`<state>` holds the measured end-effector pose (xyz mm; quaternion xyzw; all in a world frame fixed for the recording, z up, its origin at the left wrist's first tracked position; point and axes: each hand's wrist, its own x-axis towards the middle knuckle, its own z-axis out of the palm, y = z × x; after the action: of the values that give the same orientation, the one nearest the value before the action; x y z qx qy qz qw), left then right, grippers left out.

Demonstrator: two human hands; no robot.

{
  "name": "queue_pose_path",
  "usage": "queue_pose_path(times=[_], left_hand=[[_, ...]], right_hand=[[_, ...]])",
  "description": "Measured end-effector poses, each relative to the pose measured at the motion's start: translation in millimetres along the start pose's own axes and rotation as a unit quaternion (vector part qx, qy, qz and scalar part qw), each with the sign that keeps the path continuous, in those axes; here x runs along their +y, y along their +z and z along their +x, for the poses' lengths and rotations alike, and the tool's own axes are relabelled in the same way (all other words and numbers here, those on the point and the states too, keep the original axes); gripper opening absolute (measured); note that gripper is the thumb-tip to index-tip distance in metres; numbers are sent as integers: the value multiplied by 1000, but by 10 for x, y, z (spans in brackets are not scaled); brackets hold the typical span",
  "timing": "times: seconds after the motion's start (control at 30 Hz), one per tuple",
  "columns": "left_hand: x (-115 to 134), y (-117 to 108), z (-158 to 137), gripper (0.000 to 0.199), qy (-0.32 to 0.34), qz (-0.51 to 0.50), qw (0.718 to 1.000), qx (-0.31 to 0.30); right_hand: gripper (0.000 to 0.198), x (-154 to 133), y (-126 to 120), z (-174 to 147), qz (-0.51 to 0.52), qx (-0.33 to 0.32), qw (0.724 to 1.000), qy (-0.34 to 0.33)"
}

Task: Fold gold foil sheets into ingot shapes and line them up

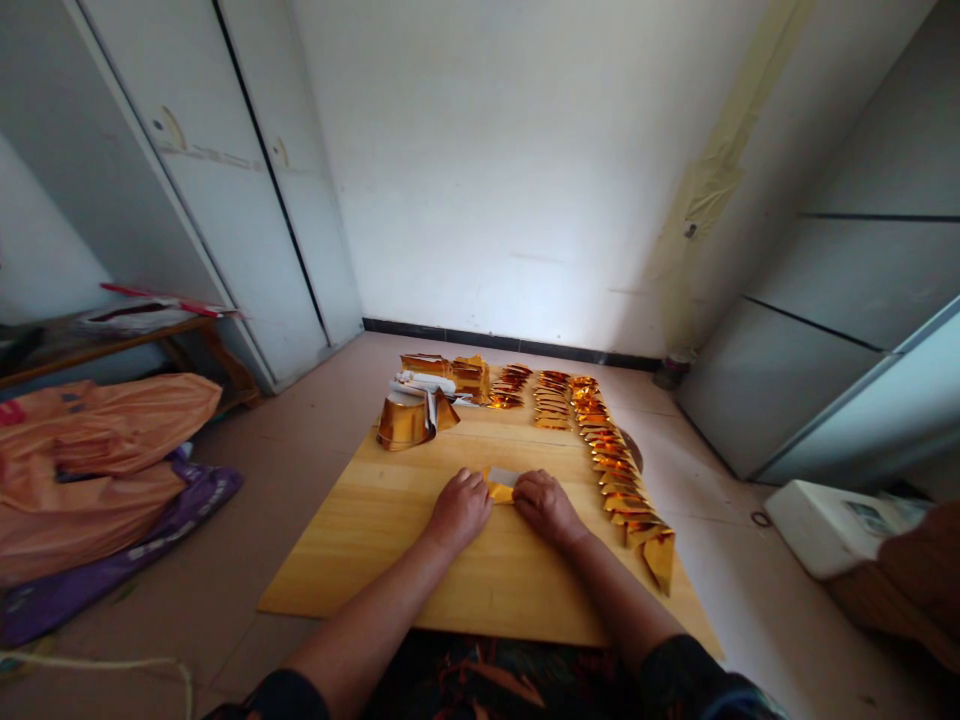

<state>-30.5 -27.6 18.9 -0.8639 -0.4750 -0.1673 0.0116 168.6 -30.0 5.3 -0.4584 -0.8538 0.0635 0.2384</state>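
A sheet of gold foil paper (501,490), partly folded and showing a whitish back, lies flat on the wooden board (360,540). My left hand (462,506) grips its left end with curled fingers. At the right end, my right hand (547,505) is closed over the paper, its fingertips pressed down. Folded gold foil pieces (611,465) stand in a long overlapping row along the board's right side. Two shorter rows of folded pieces (553,398) are at the back. A curled stack of gold foil sheets (405,420) rests at the back left.
Left of the board, an orange cloth or bag (112,430) and a purple bag (165,520) lie on the tiled floor. A wooden bench (202,350) stands by the cabinet (225,180). To the right are a white box (825,525) and a grey cabinet (810,330).
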Motion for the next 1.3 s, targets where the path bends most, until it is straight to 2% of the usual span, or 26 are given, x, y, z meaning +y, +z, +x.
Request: queue_pose_path(times=[0.17,0.47,0.87,1.07,1.3], left_hand=[[39,-36,-10,15,-33,-20,999,-8],[100,-17,47,19,-73,-11,997,-19],[93,-24,2,16,-61,-16,998,-8],[118,-47,-11,13,-66,-25,997,-13],[135,-32,-35,22,-38,33,998,-48]], right_hand=[[11,111,-8,0,55,8,998,3],[8,60,4,56,48,4,997,58],[11,-137,-158,311,-24,-116,972,204],[10,-160,-207,395,-41,-155,961,225],[16,-242,-272,442,-82,-173,953,236]])
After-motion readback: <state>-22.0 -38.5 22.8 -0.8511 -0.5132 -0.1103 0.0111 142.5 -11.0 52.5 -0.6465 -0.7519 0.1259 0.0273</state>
